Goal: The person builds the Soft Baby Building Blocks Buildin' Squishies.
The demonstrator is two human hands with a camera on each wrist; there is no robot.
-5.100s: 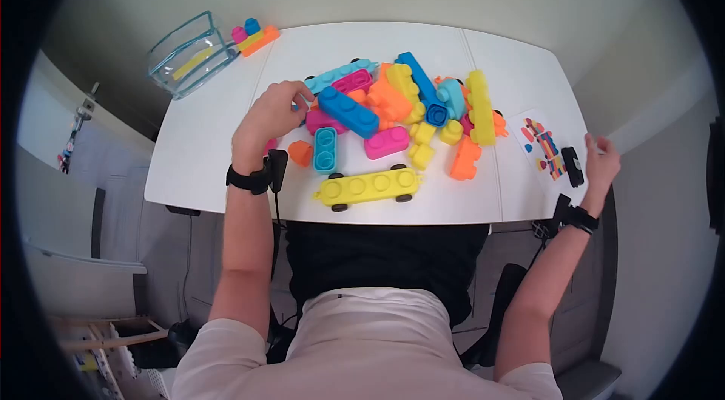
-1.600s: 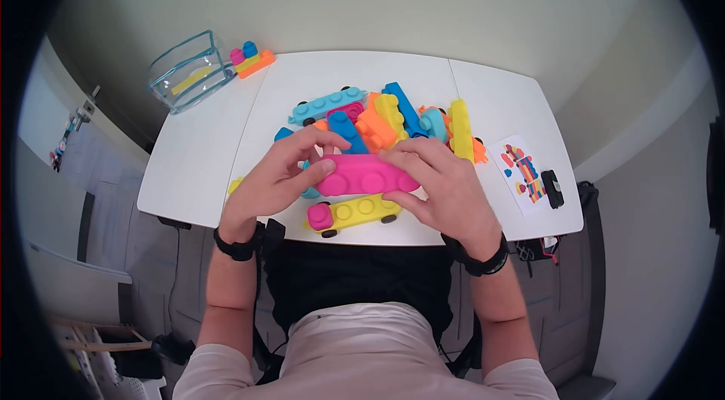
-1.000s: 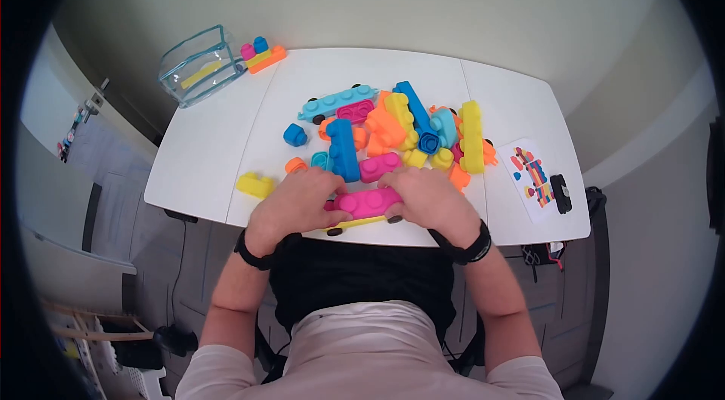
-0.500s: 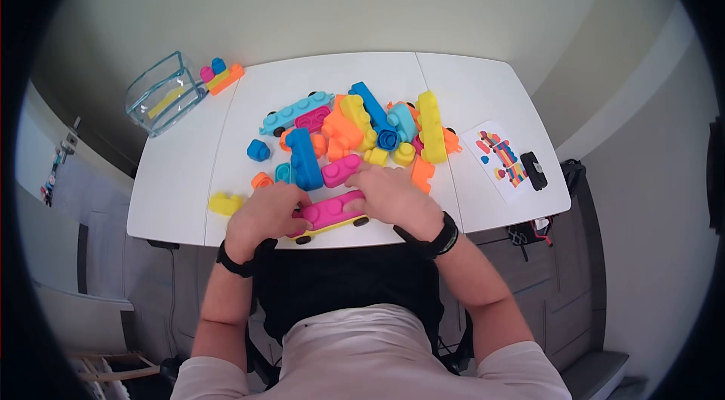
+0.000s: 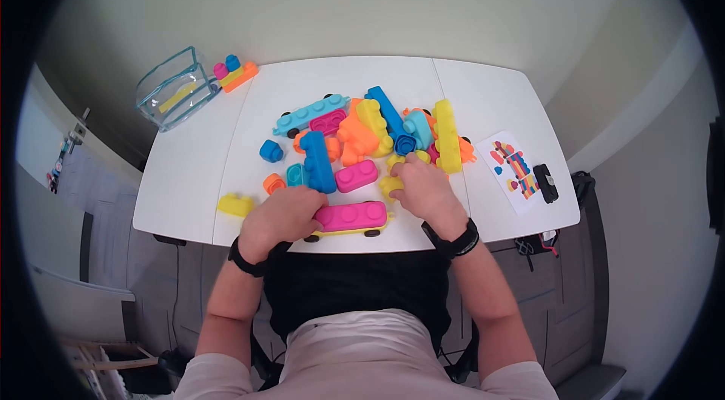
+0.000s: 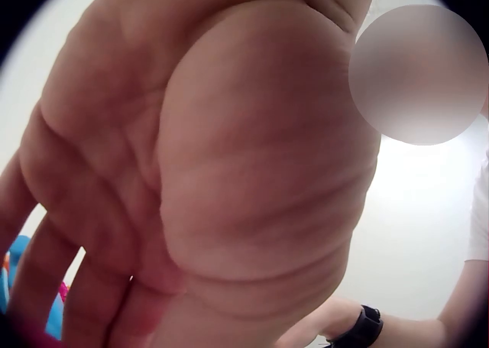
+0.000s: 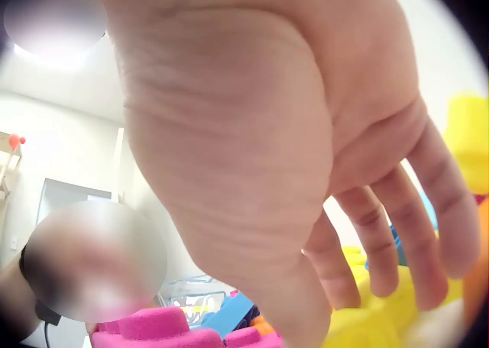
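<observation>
Bearing a pink block, the car looks part-built (other blocks lie loose); left hand seemingly grips the car, right hand, fingers relaxed, over yellow pieces

A pale wall behind a white table, grey floor below; lower left, perhaps wooden shelving.

The front block is hot pink, the nearest wagon yellow with black wheels. I see a yellow brick, a blue bar, an orange chunk, a turquoise trailer, a white surface and a multicoloured printed sheet.
</observation>
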